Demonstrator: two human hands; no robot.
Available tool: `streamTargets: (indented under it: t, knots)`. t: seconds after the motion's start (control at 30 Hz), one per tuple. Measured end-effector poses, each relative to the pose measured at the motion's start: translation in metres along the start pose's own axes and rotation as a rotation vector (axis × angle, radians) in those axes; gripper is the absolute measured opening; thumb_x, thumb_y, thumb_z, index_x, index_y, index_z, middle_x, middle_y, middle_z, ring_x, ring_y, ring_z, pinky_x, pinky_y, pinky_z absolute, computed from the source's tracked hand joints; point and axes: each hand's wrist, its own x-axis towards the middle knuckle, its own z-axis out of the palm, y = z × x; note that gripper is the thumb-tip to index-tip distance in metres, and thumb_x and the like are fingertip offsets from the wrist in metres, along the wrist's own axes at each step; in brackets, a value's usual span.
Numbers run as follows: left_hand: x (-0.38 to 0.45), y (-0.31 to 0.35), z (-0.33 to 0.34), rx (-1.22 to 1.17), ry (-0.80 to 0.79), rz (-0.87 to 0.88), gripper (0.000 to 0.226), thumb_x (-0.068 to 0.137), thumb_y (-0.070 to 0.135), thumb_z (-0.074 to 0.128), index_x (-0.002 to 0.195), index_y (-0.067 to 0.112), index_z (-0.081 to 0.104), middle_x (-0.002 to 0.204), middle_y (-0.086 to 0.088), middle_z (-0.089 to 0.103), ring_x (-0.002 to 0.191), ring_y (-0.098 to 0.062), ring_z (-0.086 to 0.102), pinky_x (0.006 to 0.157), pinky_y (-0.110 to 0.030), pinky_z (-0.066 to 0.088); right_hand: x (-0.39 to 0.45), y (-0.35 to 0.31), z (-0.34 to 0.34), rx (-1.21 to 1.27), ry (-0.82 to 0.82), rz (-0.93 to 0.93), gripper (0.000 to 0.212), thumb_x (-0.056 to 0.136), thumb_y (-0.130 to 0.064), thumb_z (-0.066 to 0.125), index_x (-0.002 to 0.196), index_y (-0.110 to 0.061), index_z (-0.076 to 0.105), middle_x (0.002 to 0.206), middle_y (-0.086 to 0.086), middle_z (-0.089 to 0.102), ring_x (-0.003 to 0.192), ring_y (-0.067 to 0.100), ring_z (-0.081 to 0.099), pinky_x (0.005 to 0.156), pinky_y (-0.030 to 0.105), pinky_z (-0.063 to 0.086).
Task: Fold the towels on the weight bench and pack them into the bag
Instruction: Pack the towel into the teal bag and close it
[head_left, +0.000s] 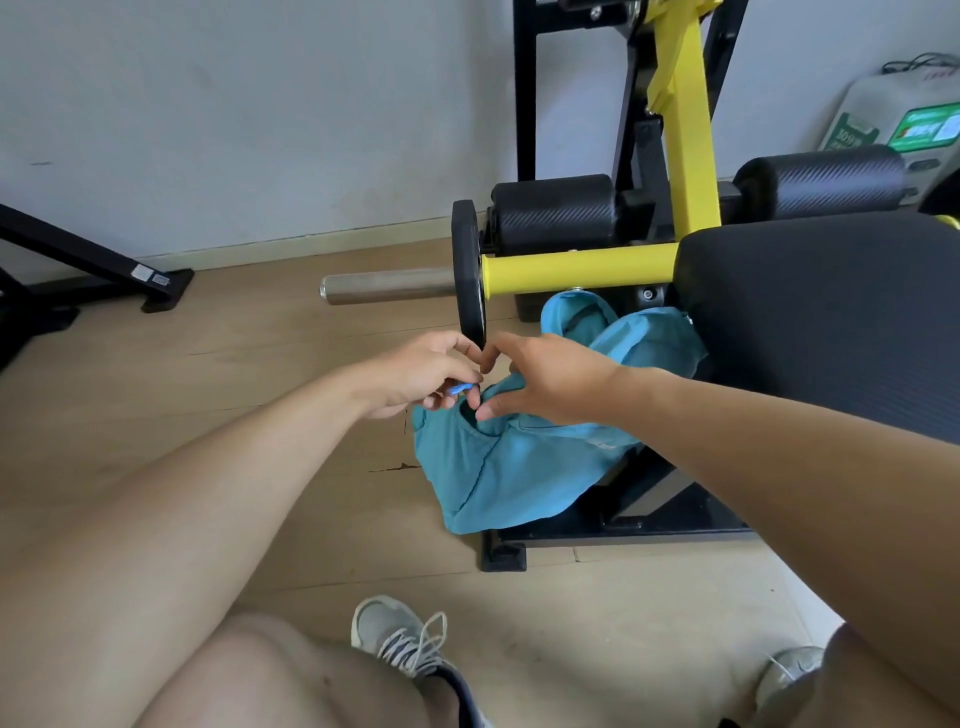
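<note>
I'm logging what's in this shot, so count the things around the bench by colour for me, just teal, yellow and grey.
Teal: 1, the bag
Yellow: 2, the upright beam and the cross tube
Grey: 3, the left shoe, the right shoe and the steel sleeve
Total: 6

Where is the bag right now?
The teal bag sits on the floor at centre frame, leaning against the bench frame, under both hands.
</note>
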Motion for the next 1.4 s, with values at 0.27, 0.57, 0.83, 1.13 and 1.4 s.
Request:
streamTargets:
  t: [0.27,0.57,0.83,1.13,1.4]
  knots:
    - [0.001,-0.004,-0.006,-0.053,0.029,0.006,0.032,0.098,0.003,0.047,0.128,0.010,0.054,0.090,-0.020,0.075,0.058,-0.019,0.057,0.048,-0.025,0.034,-0.004,0.000,0.003,0.062,0.080,0.029,0.022,0.083,-0.053,0.075,0.101,-0.040,0.073,0.071,-0.014,0.053,0.058,-0.002,0.044,0.054,0.023,0.030]
    - [-0.001,-0.008,-0.014,-0.241,-0.005,0.006,0.034,0.101,0.004,0.050,0.132,0.017,0.058,0.095,-0.016,0.078,0.081,-0.028,0.076,0.070,-0.031,0.054,0.000,-0.008,0.011,0.121,0.170,0.114,0.026,0.090,-0.056,0.061,0.090,-0.031,0.069,0.078,0.000,0.072,0.058,0.015,0.058,0.057,0.029,0.047]
    - [0.008,-0.022,0.001,0.467,-0.080,0.081,0.038,0.082,0.012,0.083,0.111,0.030,0.067,0.101,0.022,0.065,0.096,-0.001,0.061,0.081,-0.015,0.044,-0.003,-0.011,0.012,0.119,0.250,0.179,0.021,0.094,-0.039,0.060,0.080,-0.024,0.065,0.059,-0.009,0.053,0.049,0.010,0.046,0.052,0.027,0.035]
    - [0.021,-0.026,0.006,0.688,0.166,0.118,0.037,0.072,0.015,0.089,0.056,0.022,0.056,0.062,0.003,0.053,0.064,-0.018,0.048,0.056,-0.027,0.039,-0.009,-0.022,0.008,-0.103,0.388,0.223,0.022,0.092,-0.040,0.051,0.085,-0.021,0.061,0.075,-0.005,0.061,0.077,0.024,0.057,0.063,0.034,0.038]
    - [0.018,-0.038,-0.006,0.802,0.231,0.086,0.021,0.073,0.016,0.088,0.069,0.010,0.068,0.068,0.001,0.057,0.069,-0.020,0.053,0.057,-0.027,0.041,-0.001,-0.011,-0.013,-0.172,0.580,0.198,0.024,0.095,-0.036,0.044,0.087,-0.018,0.058,0.082,0.001,0.064,0.093,0.026,0.051,0.086,0.038,0.032]
